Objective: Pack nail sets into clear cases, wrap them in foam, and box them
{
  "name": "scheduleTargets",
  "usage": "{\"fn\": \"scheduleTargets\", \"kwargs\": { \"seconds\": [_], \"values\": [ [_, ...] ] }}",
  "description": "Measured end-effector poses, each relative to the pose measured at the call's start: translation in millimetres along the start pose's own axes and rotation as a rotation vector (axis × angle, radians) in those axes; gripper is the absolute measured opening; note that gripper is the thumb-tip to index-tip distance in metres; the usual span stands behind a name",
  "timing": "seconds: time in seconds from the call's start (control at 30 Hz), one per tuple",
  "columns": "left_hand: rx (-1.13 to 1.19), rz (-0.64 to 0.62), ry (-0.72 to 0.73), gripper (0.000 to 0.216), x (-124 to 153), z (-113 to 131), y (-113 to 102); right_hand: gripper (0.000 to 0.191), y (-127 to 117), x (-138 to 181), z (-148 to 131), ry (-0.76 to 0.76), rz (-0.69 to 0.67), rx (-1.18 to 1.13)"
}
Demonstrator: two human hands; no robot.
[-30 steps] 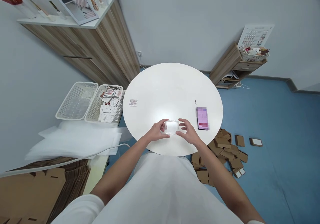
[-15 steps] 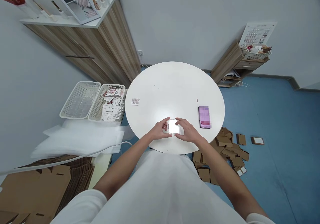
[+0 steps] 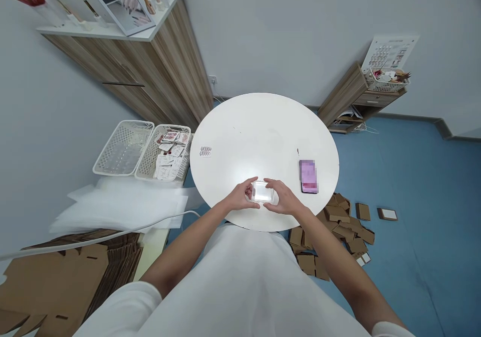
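1. Head view: a clear plastic box (image 3: 262, 192) is held just over the near edge of the round white table (image 3: 263, 126). It is clasped at its left end by the left hand (image 3: 240, 197) and at its right end by the right hand (image 3: 283, 200), with the fingers of both curled onto it.
2. Compared with a second ago, the hands are drawn closer together. The right fingers, then spread loosely at the box's end, are now closed over its far right corner. The box has been kept at the same spot, so the handling is judged to be done in place rather than by carrying.
3. Counted on the table: one box, one phone (image 3: 308, 176) at the right and one small card (image 3: 205, 151) at the far left.
4. Counted off the table: two white baskets (image 3: 123, 148) at the left, one of them filled with cards. The brown cartons (image 3: 340, 216) scattered on the floor at the right are too many to be counted.
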State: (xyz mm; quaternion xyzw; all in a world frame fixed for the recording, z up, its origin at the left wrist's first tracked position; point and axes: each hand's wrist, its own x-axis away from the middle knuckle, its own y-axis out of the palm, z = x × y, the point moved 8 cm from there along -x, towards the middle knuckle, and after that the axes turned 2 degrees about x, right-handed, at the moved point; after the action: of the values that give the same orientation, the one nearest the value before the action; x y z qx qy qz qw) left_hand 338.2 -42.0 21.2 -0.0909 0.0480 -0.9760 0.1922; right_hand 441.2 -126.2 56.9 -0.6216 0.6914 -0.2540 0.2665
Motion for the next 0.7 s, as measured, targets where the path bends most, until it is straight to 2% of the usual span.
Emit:
{"fn": "scheduleTargets", "kwargs": {
  "seconds": [0.17,0.37,0.7],
  "values": [
    [0.051,-0.024,0.000,0.093,1.7,1.1,3.4,0.051,0.7,-0.2,-4.2,-0.056,0.018,0.030],
    [0.028,-0.018,0.000,0.082,4.6,5.3,3.2,0.049,2.1,0.5,-6.7,-0.088,0.034,0.051],
    [0.161,-0.020,0.021,0.074,7.1,8.5,8.8,0.049,2.0,-0.3,-5.2,-0.127,0.073,0.063]
  ]
}}
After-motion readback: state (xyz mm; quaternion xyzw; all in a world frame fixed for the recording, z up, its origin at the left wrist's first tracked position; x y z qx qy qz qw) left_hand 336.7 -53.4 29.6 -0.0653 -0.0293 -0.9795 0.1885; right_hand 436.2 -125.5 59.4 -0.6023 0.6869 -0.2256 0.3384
